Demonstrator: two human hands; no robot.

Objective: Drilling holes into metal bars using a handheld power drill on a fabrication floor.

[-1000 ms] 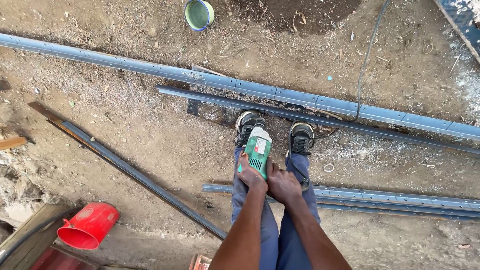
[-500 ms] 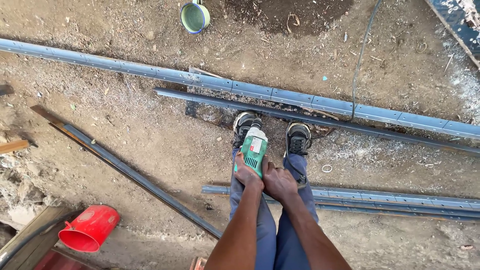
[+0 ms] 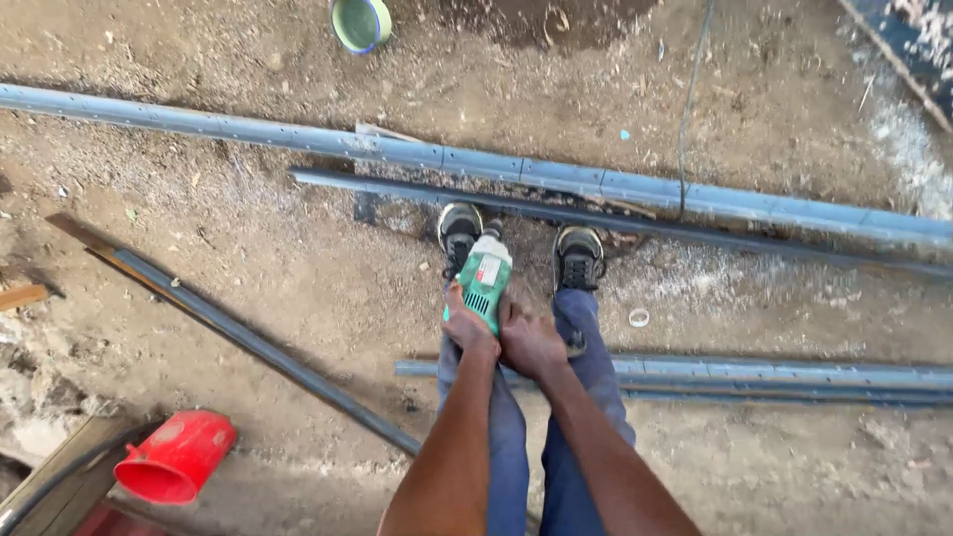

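Down below you, the dirt floor [image 3: 248,288] fills the whole view, dusty and covered in bits. Across it runs a very long grey metal rail [image 3: 496,167] with small holes, from the left edge to the right edge. Just in front of it lies a dark thin bar [image 3: 397,187], and your two black shoes [image 3: 459,230] stand right at that bar. Another dark bar [image 3: 248,342] lies slanted on the left. More grey rails [image 3: 774,377] lie flat behind your legs on the right. A red bucket [image 3: 177,457] lies tipped on its side at the lower left. A green and white cup [image 3: 360,22] sits at the top, well apart from you. A tiny white ring [image 3: 638,318] lies near your right shoe.

You hold a green power grinder [image 3: 486,276] between your feet, nose pointing down toward the thin bar. Your left hand [image 3: 467,328] is wrapped tight around its body. Your right hand [image 3: 531,342] is closed on its back end, touching the left one.
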